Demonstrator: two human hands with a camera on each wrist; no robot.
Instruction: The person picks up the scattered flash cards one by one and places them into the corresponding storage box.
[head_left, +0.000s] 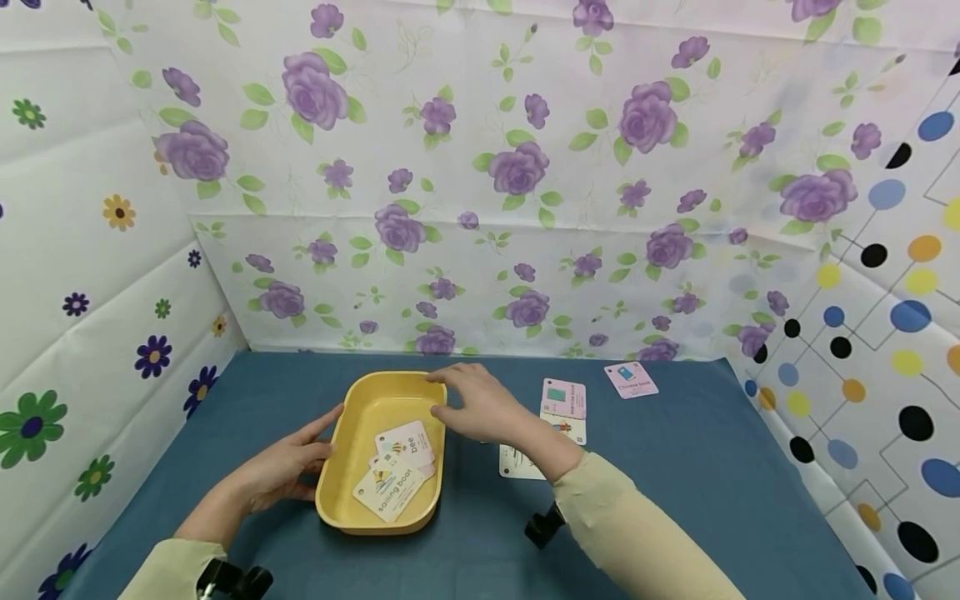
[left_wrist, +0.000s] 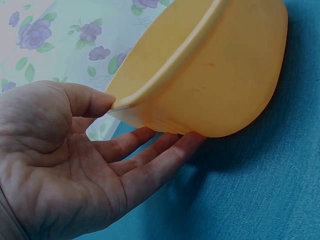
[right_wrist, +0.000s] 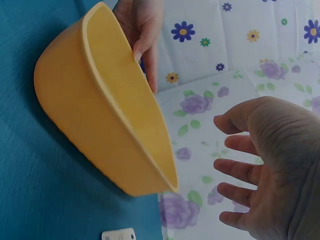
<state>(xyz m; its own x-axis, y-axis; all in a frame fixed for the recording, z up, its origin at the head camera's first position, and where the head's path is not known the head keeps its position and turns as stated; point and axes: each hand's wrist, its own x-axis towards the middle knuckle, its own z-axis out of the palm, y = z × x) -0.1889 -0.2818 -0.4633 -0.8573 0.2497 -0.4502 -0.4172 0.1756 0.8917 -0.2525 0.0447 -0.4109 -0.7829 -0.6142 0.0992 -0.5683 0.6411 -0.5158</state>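
Observation:
A yellow plastic basin (head_left: 347,433) stands on the table left of centre, its long side pointing away from me. Inside lie word cards: a "sailing boat" card (head_left: 389,490) overlaps a "bee" card (head_left: 409,443), and a pink edge peeks out beneath. My left hand (head_left: 285,468) holds the basin's left side, thumb at the rim (left_wrist: 165,70) and fingertips against the outer wall below. Over the far right corner hovers my right hand (head_left: 480,402), its fingers loosely bent; the right wrist view shows this hand (right_wrist: 265,165) apart from the basin, holding nothing.
Right of the basin lie an "exercise book" card (head_left: 564,397), a picture card (head_left: 568,428) against it, and a white card (head_left: 519,463) partly behind my right forearm. Farther back right is a "Chinese book" card (head_left: 632,380). Flower-patterned cloth walls (head_left: 465,275) border the blue tabletop (head_left: 675,483).

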